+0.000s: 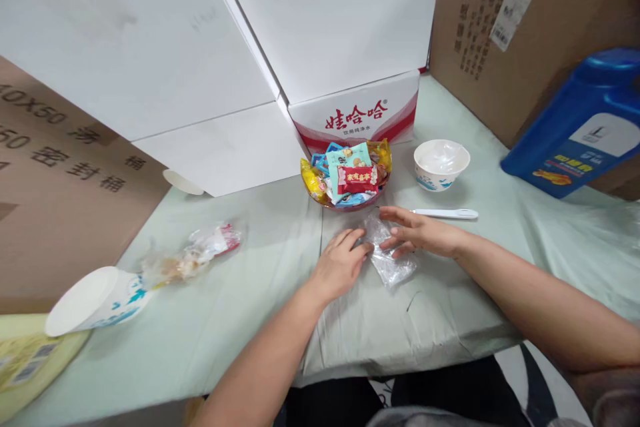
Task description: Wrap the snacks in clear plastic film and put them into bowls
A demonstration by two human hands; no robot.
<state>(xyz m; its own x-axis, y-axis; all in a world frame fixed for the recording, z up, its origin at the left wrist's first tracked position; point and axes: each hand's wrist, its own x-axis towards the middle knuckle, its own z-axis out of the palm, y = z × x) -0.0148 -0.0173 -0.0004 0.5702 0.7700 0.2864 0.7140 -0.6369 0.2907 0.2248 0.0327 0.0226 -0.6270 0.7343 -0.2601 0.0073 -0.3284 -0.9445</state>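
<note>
1. The left hand [341, 261] rests on the counter [240, 320], fingers loosely curled, touching the left edge of a clear plastic bag [389, 260].
2. The right hand [417, 232] lies flat on the bag, fingers spread, pressing it down.
3. Just beyond both hands sits a bowl of snack packets [350, 177].
4. Right of it stands a white bowl [441, 163], with a white utensil [446, 213] just past the right hand.

Storeroom, stacked cardboard cartons [505, 33], cloth-covered table [240, 307]

Head camera, looking down, close over table [210, 320].
</note>
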